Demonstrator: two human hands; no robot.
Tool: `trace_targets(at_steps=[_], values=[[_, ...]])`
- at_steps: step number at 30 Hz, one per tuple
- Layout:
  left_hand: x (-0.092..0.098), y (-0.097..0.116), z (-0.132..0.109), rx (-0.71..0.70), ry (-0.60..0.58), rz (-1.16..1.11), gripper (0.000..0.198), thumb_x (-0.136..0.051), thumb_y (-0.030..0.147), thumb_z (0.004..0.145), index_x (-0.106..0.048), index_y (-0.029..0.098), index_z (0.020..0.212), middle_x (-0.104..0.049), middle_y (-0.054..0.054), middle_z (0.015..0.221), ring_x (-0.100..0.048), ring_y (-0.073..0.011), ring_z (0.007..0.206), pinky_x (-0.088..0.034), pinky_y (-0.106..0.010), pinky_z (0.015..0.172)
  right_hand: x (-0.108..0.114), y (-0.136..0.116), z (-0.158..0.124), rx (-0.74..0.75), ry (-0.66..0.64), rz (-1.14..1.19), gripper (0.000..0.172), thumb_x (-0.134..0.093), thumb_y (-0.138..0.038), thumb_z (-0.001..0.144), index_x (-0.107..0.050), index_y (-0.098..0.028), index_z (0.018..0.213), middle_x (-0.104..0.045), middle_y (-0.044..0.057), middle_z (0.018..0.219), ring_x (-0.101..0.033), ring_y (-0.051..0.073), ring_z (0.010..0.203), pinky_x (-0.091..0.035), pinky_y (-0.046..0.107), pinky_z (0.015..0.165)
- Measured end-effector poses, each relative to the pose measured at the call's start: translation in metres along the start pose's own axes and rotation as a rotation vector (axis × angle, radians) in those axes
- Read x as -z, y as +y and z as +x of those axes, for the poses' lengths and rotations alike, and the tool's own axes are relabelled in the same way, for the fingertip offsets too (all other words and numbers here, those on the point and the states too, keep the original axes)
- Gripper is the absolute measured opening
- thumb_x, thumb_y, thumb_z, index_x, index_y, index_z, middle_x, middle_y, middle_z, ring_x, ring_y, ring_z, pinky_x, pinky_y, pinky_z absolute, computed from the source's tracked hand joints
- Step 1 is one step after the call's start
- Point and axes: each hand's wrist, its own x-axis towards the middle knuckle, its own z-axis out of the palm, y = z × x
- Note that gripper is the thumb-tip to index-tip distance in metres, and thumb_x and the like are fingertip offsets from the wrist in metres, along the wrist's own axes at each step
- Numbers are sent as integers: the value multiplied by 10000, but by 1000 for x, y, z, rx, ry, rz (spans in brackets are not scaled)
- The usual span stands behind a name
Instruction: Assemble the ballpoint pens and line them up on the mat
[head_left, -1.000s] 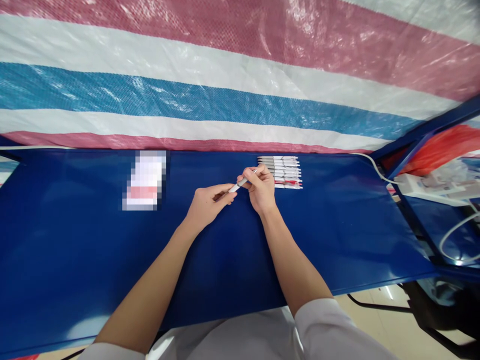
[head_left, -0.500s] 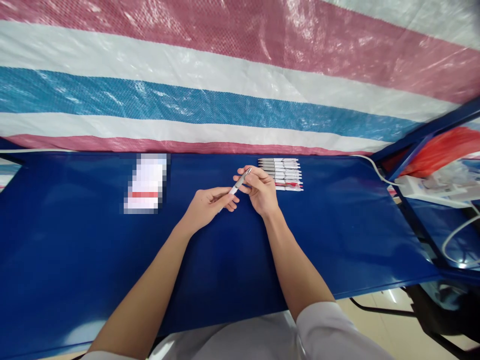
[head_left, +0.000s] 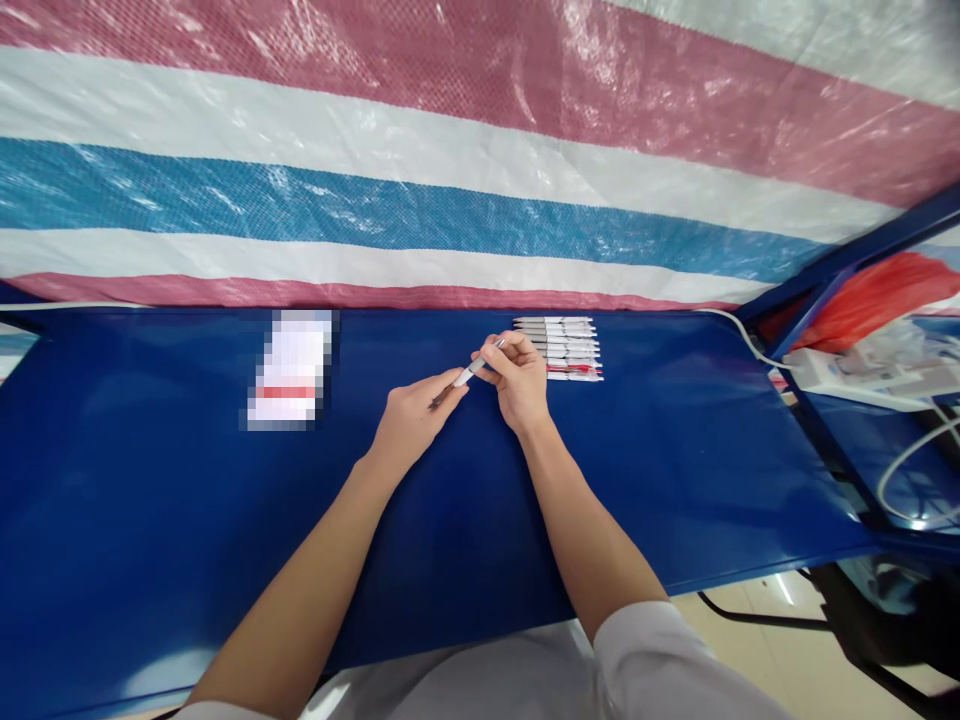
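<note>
Between my two hands, a white and grey pen (head_left: 466, 376) is held slantwise above the blue table. My left hand (head_left: 415, 412) pinches its lower white end, where dark marks show along the barrel. The upper grey end sits in the closed fingers of my right hand (head_left: 519, 382). Just behind my right hand, a stack of similar pens (head_left: 574, 345) lies side by side in a row on the table, one of them with red on it. My right fingers hide the left ends of some of these pens.
A pixelated white item with a red band (head_left: 289, 370) lies on the blue table (head_left: 652, 450) at the left. A striped plastic sheet (head_left: 450, 215) hangs behind. To the right are a white power strip (head_left: 855, 375), a cable (head_left: 892, 480) and a red bag (head_left: 885, 300).
The pen has tilted flatter and turned, so dark marks now show at its lower end. My left fingers have closed further along it; my right hand has shifted slightly left.
</note>
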Motion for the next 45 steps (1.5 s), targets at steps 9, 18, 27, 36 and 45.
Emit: trace_targets(at_steps=[9,18,27,36,45], values=[[16,4,4,338,-422,-618,383,-702,467,837,-743,144,1039,-772,-101,879,-737,-214,711,-629,-368,734,3,-2,-2,-54,-159,61,234,-815,-343,672,-727,-247,865,-749,-31,813,-746,151,794,-626,269,715],[18,1,4,431,-497,-770,332,-736,443,825,-761,158,993,-771,-116,879,-738,-214,727,-636,-366,736,7,-4,-4,-113,-208,95,239,-800,-337,685,-718,-260,896,-777,-32,870,-757,161,814,-638,281,717],[13,1,2,153,-233,-330,296,-653,411,884,-748,200,1069,-774,-37,858,-729,-189,739,-598,-332,792,5,-1,-2,-55,-124,84,228,-860,-299,634,-709,-238,793,-742,-50,753,-751,131,747,-626,206,624],[4,-6,0,20,-49,-100,271,-631,362,901,-748,207,1090,-778,-29,871,-729,-183,762,-577,-301,791,0,1,-1,2,-6,18,283,-857,-317,643,-596,-212,675,-723,-50,782,-737,123,715,-617,206,602],[24,2,4,308,-509,-714,283,-668,404,890,-736,146,985,-754,-72,825,-719,-178,672,-604,-299,667,8,-3,-5,-43,-229,87,215,-843,-351,661,-713,-246,796,-761,-34,806,-750,145,764,-623,224,637]])
